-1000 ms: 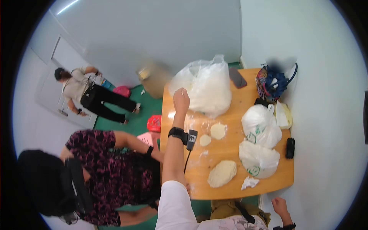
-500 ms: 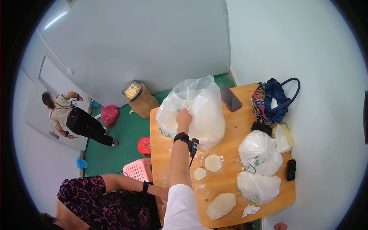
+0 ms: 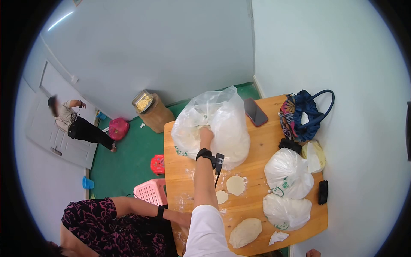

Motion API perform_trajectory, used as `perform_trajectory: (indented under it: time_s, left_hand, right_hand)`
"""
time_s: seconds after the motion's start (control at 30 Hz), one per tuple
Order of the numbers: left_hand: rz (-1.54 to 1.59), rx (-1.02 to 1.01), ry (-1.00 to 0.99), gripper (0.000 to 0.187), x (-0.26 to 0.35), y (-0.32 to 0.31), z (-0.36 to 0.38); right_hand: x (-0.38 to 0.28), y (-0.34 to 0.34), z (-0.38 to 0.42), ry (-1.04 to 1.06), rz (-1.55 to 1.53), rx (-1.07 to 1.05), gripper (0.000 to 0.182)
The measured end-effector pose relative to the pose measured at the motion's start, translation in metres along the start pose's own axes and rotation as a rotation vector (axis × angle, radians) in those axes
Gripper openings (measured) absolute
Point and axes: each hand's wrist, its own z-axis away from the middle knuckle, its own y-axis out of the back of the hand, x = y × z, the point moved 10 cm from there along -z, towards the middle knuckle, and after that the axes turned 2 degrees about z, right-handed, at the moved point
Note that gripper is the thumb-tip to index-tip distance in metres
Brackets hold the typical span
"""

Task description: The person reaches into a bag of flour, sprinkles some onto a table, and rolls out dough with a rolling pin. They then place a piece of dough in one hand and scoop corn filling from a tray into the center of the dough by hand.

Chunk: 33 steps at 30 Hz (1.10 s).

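Observation:
My left hand (image 3: 206, 133) reaches into the mouth of a large clear plastic bag (image 3: 233, 141) of white powder that looks like flour. Its fingers are hidden inside the bag. A black band with a small device circles that wrist. At the bottom right edge, my right hand (image 3: 313, 253) is partly in view, fingers curled; whatever they may hold is hidden. On the floury table (image 3: 252, 165) near my left forearm lie a larger flat dough round (image 3: 236, 185) and a smaller one (image 3: 221, 197). A dough lump (image 3: 245, 233) rests by the near edge.
Two tied white bags (image 3: 287, 214), a crumpled tissue (image 3: 278, 237), a phone (image 3: 256, 112) and a blue handbag (image 3: 314, 115) occupy the table. Left, a co-worker's arm (image 3: 143, 207) reaches the table beside a pink stool (image 3: 150, 191). Another person (image 3: 83, 126) stands near the door.
My left hand has gone from gripping at the bag's mouth to deeper inside it. The standing person has shifted toward the door. The view has moved slightly.

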Motion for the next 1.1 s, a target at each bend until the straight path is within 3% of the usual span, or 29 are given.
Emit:
perform_trajectory:
  time_s: [0.1, 0.2, 0.27, 0.3, 0.47, 0.67, 0.73, 0.77, 0.8, 0.83, 0.87, 0.97, 1.1]
  left_hand:
    - [0.026, 0.001, -0.062, 0.023, -0.006, -0.008, -0.009]
    - [0.706, -0.133, 0.417, 0.015, -0.042, -0.015, 0.006]
    - [1.161, -0.213, 0.732, 0.022, -0.049, -0.029, 0.021]
    - [1.161, -0.210, 0.728, 0.022, -0.052, -0.028, 0.020]
    - [2.066, -0.303, 0.700, 0.025, -0.056, -0.056, 0.000]
    - [2.319, -0.471, 0.838, 0.033, -0.020, -0.006, 0.011]
    - [2.266, -0.647, 0.345, 0.036, -0.044, -0.011, -0.025]
    - [2.316, -0.606, 0.371, 0.035, -0.024, 0.022, -0.005]
    - [2.201, -0.399, 0.544, 0.035, 0.043, 0.112, 0.070]
    - [2.398, -0.574, 0.710, 0.035, 0.065, 0.121, 0.088]
    - [2.580, -0.871, 0.742, 0.040, 0.096, 0.144, 0.111]
    - [2.736, -1.149, 0.637, 0.037, 0.148, 0.188, 0.172]
    - [2.742, -1.195, 0.618, 0.035, 0.193, 0.234, 0.296]
  right_hand:
    - [0.000, 0.000, 0.002, -0.001, 0.021, 0.003, 0.022]
    - [-0.003, 0.001, 0.002, 0.009, -0.049, -0.003, 0.023]
    - [-0.002, -0.002, -0.001, 0.025, -0.022, 0.000, 0.023]
    - [-0.005, -0.001, 0.001, 0.044, -0.012, -0.005, 0.023]
    - [-0.014, 0.008, 0.018, 0.081, -0.033, 0.026, 0.023]
    - [-0.005, 0.000, -0.001, 0.033, -0.033, -0.005, 0.023]
    - [0.011, -0.010, -0.001, -0.023, -0.022, -0.013, 0.023]
    - [0.023, -0.013, 0.000, 0.029, 0.014, 0.090, 0.027]
    - [0.016, -0.009, -0.001, 0.020, 0.005, 0.083, 0.026]
    - [0.016, -0.005, -0.002, 0.021, -0.036, 0.096, 0.024]
    - [0.018, -0.004, -0.003, 0.006, -0.040, 0.090, 0.024]
    - [0.009, 0.006, -0.009, 0.040, -0.089, 0.066, 0.023]
    - [0.003, 0.007, -0.025, 0.156, -0.105, 0.054, 0.023]
